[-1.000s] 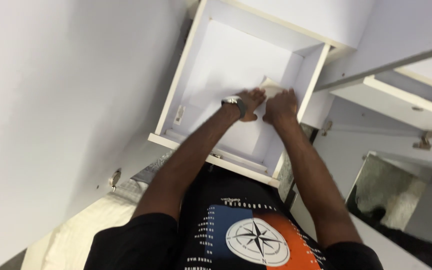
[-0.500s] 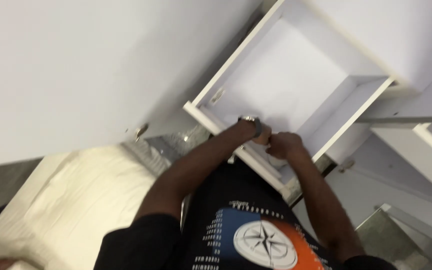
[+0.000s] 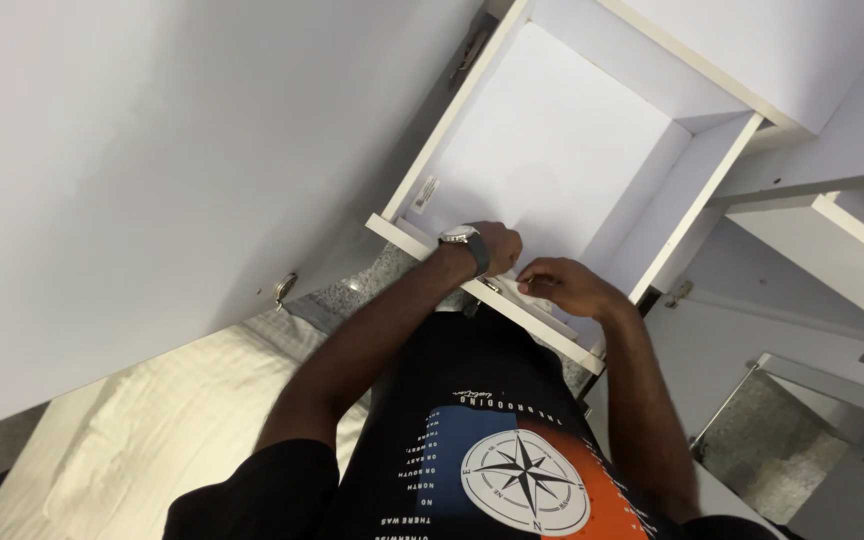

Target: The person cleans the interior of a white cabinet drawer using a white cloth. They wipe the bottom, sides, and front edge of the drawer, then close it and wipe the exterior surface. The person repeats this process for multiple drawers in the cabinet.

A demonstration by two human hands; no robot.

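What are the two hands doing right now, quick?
Left hand: curled at the front edge of the white cabinet; grip cannot be told.
Right hand: fingers bent at that edge; holding anything cannot be told.

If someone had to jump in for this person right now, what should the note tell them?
Left hand, with a wristwatch, rests on the front edge of the open white drawer; nothing shows in its grip.
Right hand is beside it at the same edge, fingers on a small pale thing I cannot make out.
Done: the drawer is pulled out, and its visible inside looks bare.
Left: dealing with the small thing at the edge; the drawer is not yet shut.
A white cloth lies below.
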